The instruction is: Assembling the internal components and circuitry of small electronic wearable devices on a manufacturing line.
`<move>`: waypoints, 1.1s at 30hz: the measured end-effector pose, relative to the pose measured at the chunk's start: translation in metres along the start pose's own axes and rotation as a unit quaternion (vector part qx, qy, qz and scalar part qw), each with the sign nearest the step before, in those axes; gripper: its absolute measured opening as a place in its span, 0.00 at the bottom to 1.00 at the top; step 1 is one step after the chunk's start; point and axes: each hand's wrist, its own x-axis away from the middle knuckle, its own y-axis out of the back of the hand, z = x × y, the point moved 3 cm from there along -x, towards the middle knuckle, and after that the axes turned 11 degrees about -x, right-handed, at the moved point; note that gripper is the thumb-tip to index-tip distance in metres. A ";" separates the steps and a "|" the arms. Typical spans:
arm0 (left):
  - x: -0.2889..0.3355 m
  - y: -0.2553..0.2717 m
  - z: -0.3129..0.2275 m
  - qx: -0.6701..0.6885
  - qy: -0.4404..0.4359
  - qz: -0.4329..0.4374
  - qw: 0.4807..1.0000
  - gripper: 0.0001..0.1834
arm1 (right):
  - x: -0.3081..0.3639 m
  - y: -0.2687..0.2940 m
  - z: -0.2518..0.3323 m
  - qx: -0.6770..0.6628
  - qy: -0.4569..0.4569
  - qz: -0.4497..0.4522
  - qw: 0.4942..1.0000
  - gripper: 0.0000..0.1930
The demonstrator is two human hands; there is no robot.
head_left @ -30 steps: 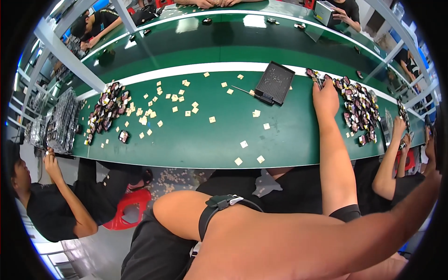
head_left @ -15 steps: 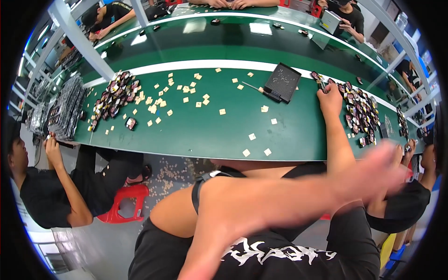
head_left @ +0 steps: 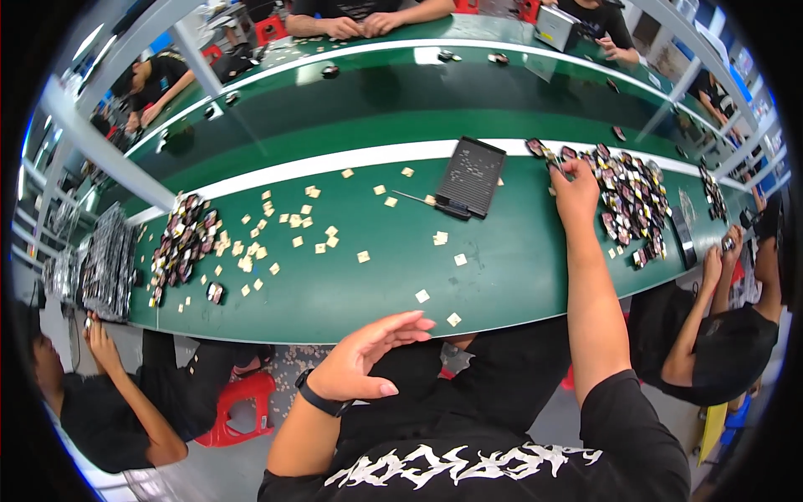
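Note:
My right hand (head_left: 575, 197) reaches to the far right of the green bench, fingers closed on a small dark part (head_left: 551, 157) whose far end shows past the fingertips. Close by on the right lies a heap of small black parts (head_left: 627, 192) with pink and yellow patches. My left hand (head_left: 368, 356) hangs over the bench's near edge, fingers stretched and thumb apart, holding nothing. Between the hands lies a black ribbed tray (head_left: 481, 171) with tiny bits on it. A thin metal rod (head_left: 408, 196) sticks out beside its near end. Small cream squares (head_left: 321, 248) are scattered to the left.
Another heap of black parts (head_left: 180, 251) and a stack of silvery trays (head_left: 109, 263) are at the left. A white rail (head_left: 335, 164) borders a dark green lane (head_left: 351, 100) beyond. Co-workers sit at both sides and opposite. Grey posts (head_left: 117, 151) rise at the left.
My left hand has swung back from the right, where it was blurred across my lap, to the bench's near edge. The view has shifted; my right hand remains by the right heap.

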 end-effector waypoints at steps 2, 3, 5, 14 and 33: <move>-0.005 -0.001 -0.004 -0.013 0.003 0.010 1.000 0.56 | -0.008 0.003 -0.009 -0.035 0.028 0.005 0.999 0.11; -0.007 0.000 -0.005 -0.049 0.012 0.018 0.999 0.52 | -0.007 0.003 -0.004 -0.041 0.027 0.007 0.999 0.10; -0.014 0.001 -0.016 -0.150 0.022 0.027 0.988 0.43 | -0.004 0.007 0.004 -0.044 0.022 0.002 0.999 0.10; -0.069 0.027 -0.045 -0.168 0.091 -0.043 0.981 0.35 | 0.089 -0.007 0.103 -0.326 -0.181 0.222 0.901 0.11; -0.085 0.122 -0.002 0.092 0.121 -0.086 0.985 0.07 | 0.216 -0.087 0.143 -0.302 -0.392 0.336 0.801 0.11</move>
